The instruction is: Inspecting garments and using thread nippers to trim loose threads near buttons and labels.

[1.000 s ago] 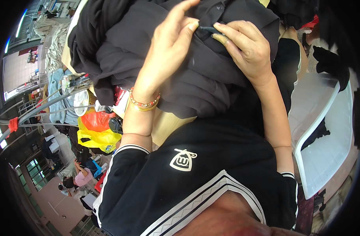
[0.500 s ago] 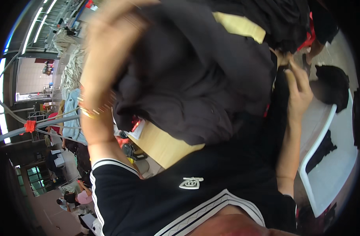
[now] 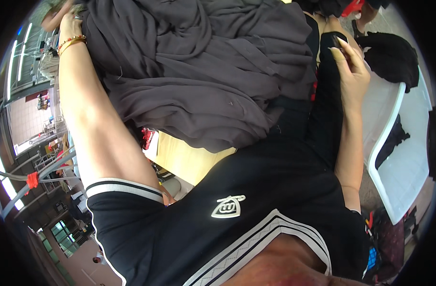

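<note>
A large dark grey cloth (image 3: 194,71) lies in loose folds in front of me and over part of my lap. My left arm reaches far out along its left side. My left hand (image 3: 71,24), with a bracelet at the wrist, is at the cloth's far left edge; its fingers are mostly hidden. Over my dark trouser leg, apart from the cloth, my right hand (image 3: 352,64) is closed with thumb and fingers together. A small dark object (image 3: 336,42) shows at its fingertips, too small to name.
A pale wooden tabletop (image 3: 179,155) shows under the cloth's near edge. To the right stands a white plastic bin (image 3: 404,157) with black cloth (image 3: 392,57) over its rim. A metal rail (image 3: 48,169) with a red tie runs at the left. Another person's leg (image 3: 365,19) is at the top right.
My left hand has swung from over the cloth out to the far upper left. The cloth now lies wider and flatter. My right hand has shifted slightly up and left.
</note>
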`<action>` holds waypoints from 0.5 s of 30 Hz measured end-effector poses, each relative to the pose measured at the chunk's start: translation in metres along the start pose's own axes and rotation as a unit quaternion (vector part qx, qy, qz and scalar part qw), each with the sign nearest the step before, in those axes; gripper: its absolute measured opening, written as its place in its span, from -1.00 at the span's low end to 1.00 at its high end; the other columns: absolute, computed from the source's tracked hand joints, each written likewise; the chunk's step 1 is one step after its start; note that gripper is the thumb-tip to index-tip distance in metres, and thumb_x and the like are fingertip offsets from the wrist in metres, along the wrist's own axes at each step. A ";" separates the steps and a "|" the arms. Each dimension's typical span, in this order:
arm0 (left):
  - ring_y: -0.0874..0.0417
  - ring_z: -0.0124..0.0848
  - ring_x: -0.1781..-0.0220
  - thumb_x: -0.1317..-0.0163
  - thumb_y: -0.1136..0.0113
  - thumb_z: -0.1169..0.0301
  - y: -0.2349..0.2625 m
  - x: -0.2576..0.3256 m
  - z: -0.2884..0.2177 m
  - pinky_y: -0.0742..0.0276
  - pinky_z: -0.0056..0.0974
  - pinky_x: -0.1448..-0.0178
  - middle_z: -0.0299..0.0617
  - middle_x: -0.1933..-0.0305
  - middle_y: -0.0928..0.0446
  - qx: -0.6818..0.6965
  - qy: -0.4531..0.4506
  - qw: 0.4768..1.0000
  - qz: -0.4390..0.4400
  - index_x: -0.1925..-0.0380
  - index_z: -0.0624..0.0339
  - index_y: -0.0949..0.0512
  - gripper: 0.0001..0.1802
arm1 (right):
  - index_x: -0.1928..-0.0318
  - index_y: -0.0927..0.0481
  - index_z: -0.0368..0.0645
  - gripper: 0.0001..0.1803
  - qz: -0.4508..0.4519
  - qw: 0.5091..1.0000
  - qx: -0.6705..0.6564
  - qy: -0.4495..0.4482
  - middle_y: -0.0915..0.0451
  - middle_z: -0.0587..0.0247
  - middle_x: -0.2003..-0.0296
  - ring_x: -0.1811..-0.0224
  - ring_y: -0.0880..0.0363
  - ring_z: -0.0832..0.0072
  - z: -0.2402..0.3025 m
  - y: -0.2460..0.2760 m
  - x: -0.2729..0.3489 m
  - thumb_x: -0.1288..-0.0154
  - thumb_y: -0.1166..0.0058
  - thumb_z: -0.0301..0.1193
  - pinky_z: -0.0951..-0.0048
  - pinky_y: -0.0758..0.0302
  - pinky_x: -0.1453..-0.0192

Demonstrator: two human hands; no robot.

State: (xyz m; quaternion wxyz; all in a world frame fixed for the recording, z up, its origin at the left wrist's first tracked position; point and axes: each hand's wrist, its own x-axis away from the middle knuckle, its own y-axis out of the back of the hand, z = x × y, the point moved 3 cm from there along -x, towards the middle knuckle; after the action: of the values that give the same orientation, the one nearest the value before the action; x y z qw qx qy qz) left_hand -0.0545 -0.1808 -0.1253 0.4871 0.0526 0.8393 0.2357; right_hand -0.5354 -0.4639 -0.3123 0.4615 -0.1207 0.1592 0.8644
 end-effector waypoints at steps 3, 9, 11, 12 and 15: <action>-0.68 -0.34 0.12 -0.36 -0.18 0.48 0.040 -0.035 0.094 -0.60 -0.33 0.04 -0.11 0.07 -0.68 -0.147 -0.029 0.987 -0.063 -0.37 0.38 -0.32 -0.41 | -0.08 -0.68 -0.30 -0.67 0.095 0.994 -0.051 0.031 -0.56 0.42 0.19 0.18 -0.55 0.73 0.009 -0.038 0.000 -0.30 -0.30 -0.59 0.72 -0.46 0.07; -0.70 -0.43 0.04 -0.39 -0.25 0.37 -0.060 0.110 -0.143 -0.57 -0.35 -0.07 -0.21 0.04 -0.71 0.012 0.021 0.900 0.435 0.04 0.24 -0.70 -0.76 | -0.08 -0.69 -0.29 -0.66 0.106 0.989 -0.096 -0.032 -0.52 0.45 0.23 0.17 -0.51 0.74 -0.005 -0.037 0.011 -0.30 -0.32 -0.56 0.72 -0.42 0.04; -0.71 -0.33 0.11 -0.34 -0.31 0.32 -0.071 0.150 -0.193 -0.59 -0.31 0.00 -0.11 0.13 -0.69 0.060 -0.102 0.851 0.511 0.08 0.28 -0.69 -0.73 | -0.11 -0.68 -0.26 -0.63 0.125 0.987 -0.081 -0.062 -0.48 0.50 0.25 0.22 -0.44 0.78 -0.006 -0.043 0.012 -0.29 -0.33 -0.55 0.74 -0.38 0.12; -0.71 -0.28 0.11 -0.30 -0.35 0.27 -0.075 0.166 -0.193 -0.60 -0.28 -0.02 -0.07 0.14 -0.66 0.027 -0.113 0.854 0.508 0.07 0.27 -0.66 -0.68 | -0.14 -0.66 -0.27 -0.58 0.106 0.983 -0.126 -0.082 -0.45 0.53 0.28 0.30 -0.35 0.81 -0.002 -0.052 0.012 -0.27 -0.37 -0.50 0.74 -0.31 0.21; -0.66 -0.08 0.02 -0.17 -0.42 0.20 -0.086 0.186 -0.186 -0.62 -0.09 0.00 -0.10 0.09 -0.57 -0.060 -0.146 0.893 0.421 0.01 0.18 -0.56 -0.55 | -0.05 -0.69 -0.30 -0.61 0.154 0.966 -0.122 -0.169 -0.47 0.58 0.41 0.38 -0.32 0.83 -0.001 -0.059 0.003 -0.26 -0.40 -0.39 0.71 -0.27 0.28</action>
State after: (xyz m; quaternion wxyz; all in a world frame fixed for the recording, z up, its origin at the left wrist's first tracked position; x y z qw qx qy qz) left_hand -0.2962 -0.2614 -0.2340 0.4619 0.4051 0.6420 0.4586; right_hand -0.4875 -0.4311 -0.3240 0.3246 -0.0021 -0.0106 0.9458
